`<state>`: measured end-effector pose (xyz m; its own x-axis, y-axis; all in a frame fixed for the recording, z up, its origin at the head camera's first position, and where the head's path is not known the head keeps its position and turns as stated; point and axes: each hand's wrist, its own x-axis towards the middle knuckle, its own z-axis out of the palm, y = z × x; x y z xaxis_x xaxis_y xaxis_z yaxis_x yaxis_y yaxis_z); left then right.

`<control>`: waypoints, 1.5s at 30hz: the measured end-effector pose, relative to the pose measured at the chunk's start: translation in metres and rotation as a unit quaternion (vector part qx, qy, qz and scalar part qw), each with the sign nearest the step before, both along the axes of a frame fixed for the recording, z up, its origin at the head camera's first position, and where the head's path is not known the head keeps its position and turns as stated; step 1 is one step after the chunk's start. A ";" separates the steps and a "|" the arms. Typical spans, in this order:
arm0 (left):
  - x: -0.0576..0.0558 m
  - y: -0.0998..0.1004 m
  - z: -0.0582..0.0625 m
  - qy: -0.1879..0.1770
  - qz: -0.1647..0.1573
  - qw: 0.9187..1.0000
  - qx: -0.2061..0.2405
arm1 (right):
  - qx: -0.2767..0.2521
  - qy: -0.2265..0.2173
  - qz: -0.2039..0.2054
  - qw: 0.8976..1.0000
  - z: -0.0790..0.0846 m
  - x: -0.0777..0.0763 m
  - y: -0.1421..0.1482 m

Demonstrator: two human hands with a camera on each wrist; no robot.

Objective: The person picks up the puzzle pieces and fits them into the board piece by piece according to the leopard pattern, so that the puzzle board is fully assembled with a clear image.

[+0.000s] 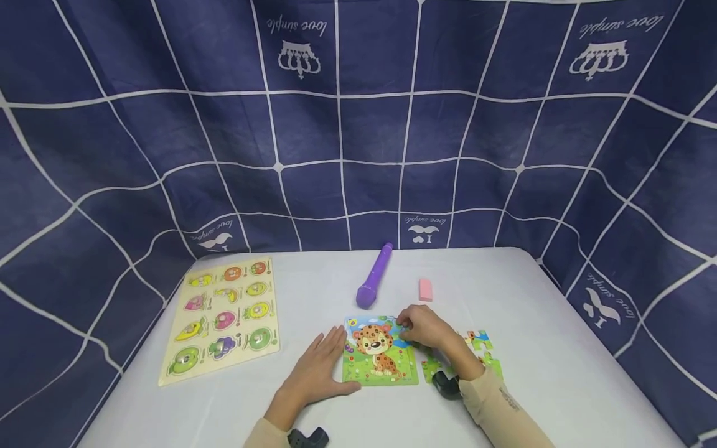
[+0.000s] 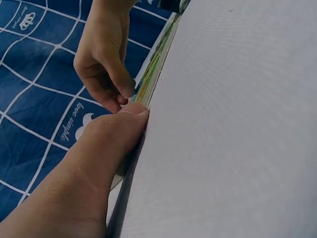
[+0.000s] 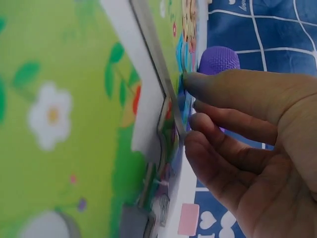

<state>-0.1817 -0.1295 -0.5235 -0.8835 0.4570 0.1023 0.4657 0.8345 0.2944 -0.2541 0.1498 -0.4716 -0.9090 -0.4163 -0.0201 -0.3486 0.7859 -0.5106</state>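
Two hands point(image 1: 318, 372) point(image 1: 426, 326) at leopard puzzle point(image 1: 376, 358) | purple microphone point(image 1: 374, 281) beyond | forearm point(image 1: 497, 401) partly hiding pieces point(image 1: 482, 342)

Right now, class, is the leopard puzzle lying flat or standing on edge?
Lying flat: in the head view, the leopard puzzle rests picture side up on the table, the left hand at its left edge.

The right hand point(image 1: 424, 326) hid some of the leopard puzzle point(image 1: 382, 361), and the right arm point(image 1: 467, 364) covered part of the other puzzle point(image 1: 492, 365). The fruit board point(image 1: 213, 364) had words too tiny to read. In the right wrist view, the white flower point(image 3: 52, 115) was blurry. The head view's bottom edge cut off the left sleeve point(image 1: 266, 437).
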 end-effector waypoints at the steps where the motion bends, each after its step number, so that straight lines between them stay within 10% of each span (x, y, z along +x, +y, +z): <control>1: 0.000 0.000 0.000 -0.002 0.000 1.000 0.000 | -0.002 0.001 -0.002 1.000 0.000 0.000 0.000; 45: -0.001 0.000 0.001 -0.006 0.002 1.000 0.007 | 0.022 -0.057 -0.111 0.992 0.001 0.026 0.046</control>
<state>-0.1827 -0.1299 -0.5226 -0.8869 0.4514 0.0986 0.4583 0.8321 0.3123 -0.2279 0.1960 -0.4708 -0.9690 -0.2023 -0.1421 -0.1061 0.8596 -0.4998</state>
